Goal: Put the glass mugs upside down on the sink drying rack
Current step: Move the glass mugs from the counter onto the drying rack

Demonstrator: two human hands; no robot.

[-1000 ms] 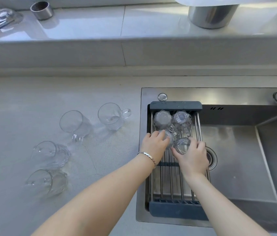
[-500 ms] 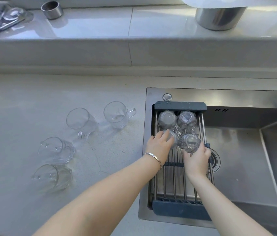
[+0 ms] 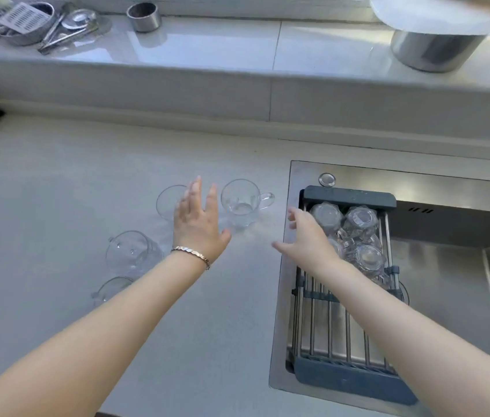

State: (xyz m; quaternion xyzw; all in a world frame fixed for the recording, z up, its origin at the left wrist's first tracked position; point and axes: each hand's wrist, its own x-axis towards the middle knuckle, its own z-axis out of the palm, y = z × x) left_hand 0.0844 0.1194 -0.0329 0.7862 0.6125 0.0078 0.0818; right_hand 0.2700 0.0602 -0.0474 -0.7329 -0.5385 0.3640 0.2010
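Across the left end of the steel sink (image 3: 448, 296) lay a drying rack (image 3: 349, 350) of thin metal rods between dark plastic end bars, and four clear, faceted glass mugs (image 3: 355, 236) stood upside down at its far end, packed close together. On the pale, matte counter (image 3: 57, 206) to the left lay four more clear mugs, rounded and handled: one (image 3: 242, 203) nearest the sink with its handle toward it, one (image 3: 165, 203) partly hidden behind the left hand, and two nearer ones, (image 3: 131, 251) and (image 3: 109, 288), the last partly covered by the left forearm. The left hand (image 3: 197, 227), a metal bracelet (image 3: 191, 254) at its wrist, was spread flat with fingers extended over the counter between the two far mugs, holding nothing. The right hand (image 3: 306, 239) hovered open and empty over the sink's left rim, fingers loosely curved, its forearm crossing the rack. Along the glossy tiled ledge behind stood a small steel cup (image 3: 143, 17), a steel pot (image 3: 436, 49) and a pile of utensils (image 3: 42, 25).
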